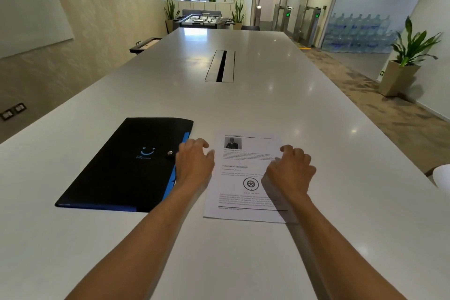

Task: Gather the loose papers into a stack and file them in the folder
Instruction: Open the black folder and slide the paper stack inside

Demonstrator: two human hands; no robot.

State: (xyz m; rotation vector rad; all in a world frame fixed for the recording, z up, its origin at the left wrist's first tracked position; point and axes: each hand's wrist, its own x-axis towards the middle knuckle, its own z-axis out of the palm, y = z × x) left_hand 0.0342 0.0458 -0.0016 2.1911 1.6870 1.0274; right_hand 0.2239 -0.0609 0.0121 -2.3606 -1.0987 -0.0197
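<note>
A stack of printed white papers (241,173) lies flat on the white table, near its front edge. A closed black folder (121,165) with a blue edge and a snap button lies to the left of the papers. My left hand (193,165) hovers between the folder and the papers' left edge, fingers curled and apart, holding nothing. My right hand (291,170) rests over the papers' right side, fingers curled down onto the sheet; it covers part of the print.
The long white table (243,105) stretches away, with a cable slot (220,66) in its middle. A white object (442,175) shows at the right edge. Potted plants, a foosball table and water bottles stand far beyond.
</note>
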